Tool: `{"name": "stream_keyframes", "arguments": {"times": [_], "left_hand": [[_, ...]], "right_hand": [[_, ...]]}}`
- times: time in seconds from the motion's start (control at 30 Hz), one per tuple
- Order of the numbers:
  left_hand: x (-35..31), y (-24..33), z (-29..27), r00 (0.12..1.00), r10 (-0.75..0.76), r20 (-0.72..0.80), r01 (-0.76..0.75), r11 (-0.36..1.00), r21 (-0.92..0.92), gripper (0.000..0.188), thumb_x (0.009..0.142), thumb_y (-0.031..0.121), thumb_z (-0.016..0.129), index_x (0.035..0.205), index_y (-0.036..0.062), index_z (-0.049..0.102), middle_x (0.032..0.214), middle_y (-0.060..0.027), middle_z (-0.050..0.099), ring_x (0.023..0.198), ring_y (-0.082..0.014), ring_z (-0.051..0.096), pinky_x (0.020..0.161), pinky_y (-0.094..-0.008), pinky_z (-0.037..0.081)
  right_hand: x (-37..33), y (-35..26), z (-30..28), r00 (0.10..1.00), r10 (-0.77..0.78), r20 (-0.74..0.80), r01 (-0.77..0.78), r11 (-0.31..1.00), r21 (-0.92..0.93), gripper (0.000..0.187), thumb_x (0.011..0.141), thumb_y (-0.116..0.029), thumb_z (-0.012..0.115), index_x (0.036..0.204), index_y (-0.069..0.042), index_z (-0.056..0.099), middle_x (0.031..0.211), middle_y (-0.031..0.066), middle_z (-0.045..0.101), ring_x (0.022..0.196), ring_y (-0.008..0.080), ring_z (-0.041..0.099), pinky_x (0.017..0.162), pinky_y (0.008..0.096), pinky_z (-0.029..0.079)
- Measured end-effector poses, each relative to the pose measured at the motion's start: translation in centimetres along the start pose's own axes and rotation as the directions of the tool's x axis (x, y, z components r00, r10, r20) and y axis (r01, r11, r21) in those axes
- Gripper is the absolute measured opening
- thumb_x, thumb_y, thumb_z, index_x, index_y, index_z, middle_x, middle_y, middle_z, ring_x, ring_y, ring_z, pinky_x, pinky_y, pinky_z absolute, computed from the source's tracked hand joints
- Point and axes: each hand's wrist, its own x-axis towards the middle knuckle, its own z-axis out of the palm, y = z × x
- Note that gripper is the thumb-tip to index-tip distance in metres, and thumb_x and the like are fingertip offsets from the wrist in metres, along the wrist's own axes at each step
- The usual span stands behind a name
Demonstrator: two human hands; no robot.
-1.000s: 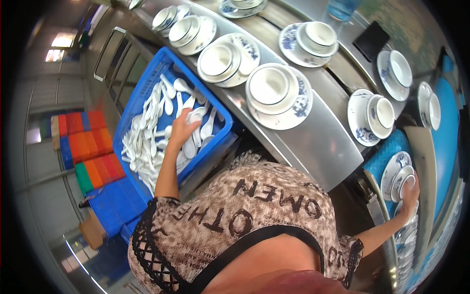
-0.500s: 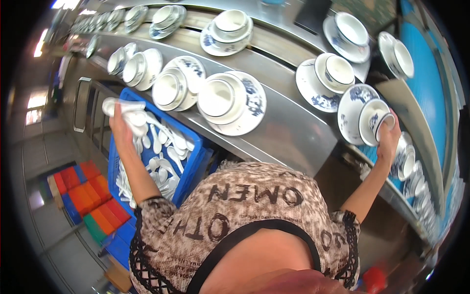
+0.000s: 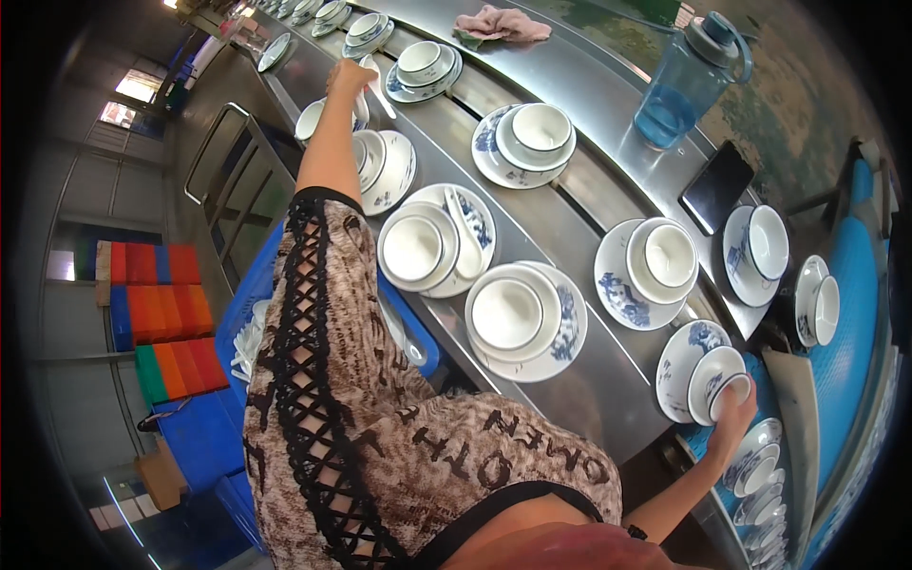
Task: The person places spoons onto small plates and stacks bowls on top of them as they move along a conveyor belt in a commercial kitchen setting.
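Observation:
My left hand [image 3: 348, 80] reaches far out over the row of dish sets, closed on a white spoon [image 3: 380, 90]; whether more spoons are in it is hidden. Under that arm, a set of bowls and plate [image 3: 404, 174] is partly covered. Another white spoon [image 3: 465, 234] rests on a blue-patterned plate [image 3: 485, 209] beside its stacked bowls. My right hand [image 3: 733, 418] grips the small cup [image 3: 730, 388] nested in a bowl, with a patterned plate [image 3: 673, 380] beneath. Left of it stands a spoonless set of plate and bowls [image 3: 508, 313].
A blue crate [image 3: 426, 357] with white spoons is below the metal counter's edge, partly hidden by my sleeve. Further dish sets line a slotted track. Beyond it are a pink cloth [image 3: 503, 25], a blue bottle [image 3: 676, 85] and a phone [image 3: 718, 187]. A blue belt [image 3: 848, 275] curves at right.
My left hand has moved from above the spoon crate to the farther dish sets. One spoon now lies on a plate. The right hand stays at the cup while the view has shifted.

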Motion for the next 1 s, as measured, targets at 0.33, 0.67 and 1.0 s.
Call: {"name": "stream_keyframes", "arguments": {"times": [0.33,0.67,1.0], "left_hand": [[-4.3,2.6,-5.2,0.975,0.221,-0.011,-0.220,0.967,-0.128,0.038,0.069,0.034,0.060,0.075,-0.0035,0.065,0.066,-0.0164,0.063,0.059,-0.0243,0.063,0.058,-0.0348,0.049],[-10.1,7.8,3.8,0.822,0.436,0.366,-0.447,0.893,-0.060,0.032,0.075,0.025,0.053,0.072,-0.0055,0.060,0.056,-0.0142,0.060,0.051,-0.0265,0.060,0.057,-0.0348,0.049],[-20.0,14.1,10.6,0.608,0.531,0.590,-0.234,0.830,-0.506,0.039,0.086,0.042,0.050,0.076,0.0051,0.056,0.060,-0.0017,0.051,0.054,-0.0100,0.048,0.049,-0.0249,0.038]], "right_hand": [[-0.3,-3.4,1.8,0.973,-0.152,0.175,0.143,0.988,0.062,0.041,0.086,-0.017,0.050,0.120,0.005,0.045,0.107,0.0128,0.055,0.097,0.0185,0.052,0.087,0.0275,0.038],[1.5,-0.4,-6.8,0.880,-0.472,-0.050,0.360,0.731,-0.580,0.037,0.083,-0.006,0.045,0.119,-0.003,0.050,0.118,0.0143,0.053,0.110,0.0254,0.050,0.092,0.0322,0.037],[3.0,3.1,-10.5,0.990,-0.089,0.106,0.129,0.870,-0.475,0.051,0.072,-0.003,0.042,0.123,-0.001,0.046,0.123,0.0171,0.050,0.116,0.0264,0.046,0.098,0.0307,0.031]]}}
